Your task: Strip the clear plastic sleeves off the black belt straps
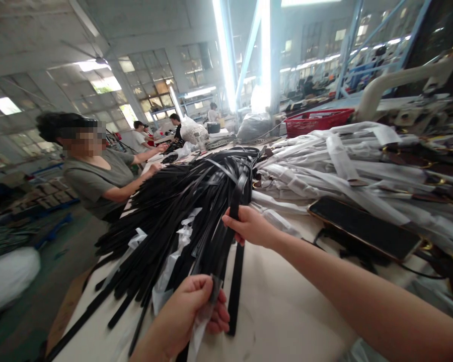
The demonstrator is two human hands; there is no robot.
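A long black strap [219,247] runs between my two hands over the front of the table. My right hand [247,224] is closed round it, thumb on top. Lower down, my left hand [198,305] pinches the strap's near part, where a translucent plastic wrapper [199,332] hangs from the fingers. Behind both hands spreads a big heap of black straps [173,201], their ends fanned toward the left and front. Strips of white wrapping [172,269] lie among them. Another black strap end [236,296] rests on the table just right of my left hand.
Many white-wrapped straps [309,166] are piled at the right, beside a dark flat padded board [364,226]. A red basket [317,122] stands behind them, near a sewing machine [403,90]. Across the table's left side, a co-worker [98,176] reaches into the heap. The cream tabletop [283,296] shows in front.
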